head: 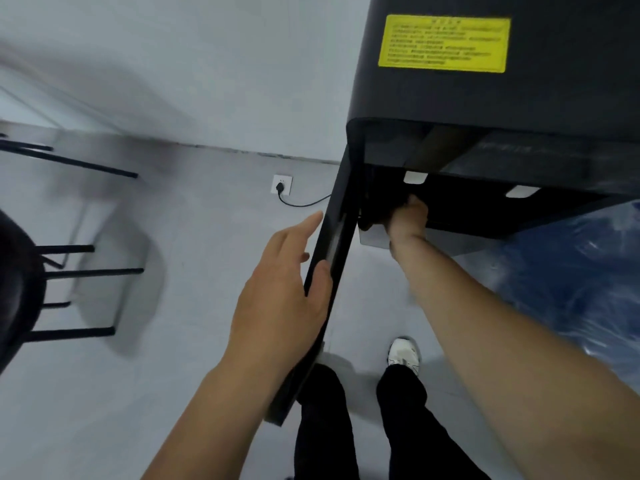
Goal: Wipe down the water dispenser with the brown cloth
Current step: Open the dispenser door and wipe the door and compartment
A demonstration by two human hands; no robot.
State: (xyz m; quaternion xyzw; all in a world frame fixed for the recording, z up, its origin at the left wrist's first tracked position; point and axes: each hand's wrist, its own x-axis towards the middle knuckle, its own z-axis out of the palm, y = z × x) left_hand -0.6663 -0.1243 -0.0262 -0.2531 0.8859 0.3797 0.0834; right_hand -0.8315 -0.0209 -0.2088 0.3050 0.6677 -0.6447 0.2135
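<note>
Her left hand point(277, 292) lies flat, fingers straight, against the black water dispenser point(485, 98) edge, while the right hand point(407, 216) clutches a dark cloth point(375, 211) inside its recess.

Water dispenser point(485, 91): we record a tall black cabinet standing on the floor, a yellow label with small print on its upper face, and a dark open recess below that label. Brown cloth point(377, 211): we see only a dark bunched mass inside that recess, at its left end; colour unclear.
</note>
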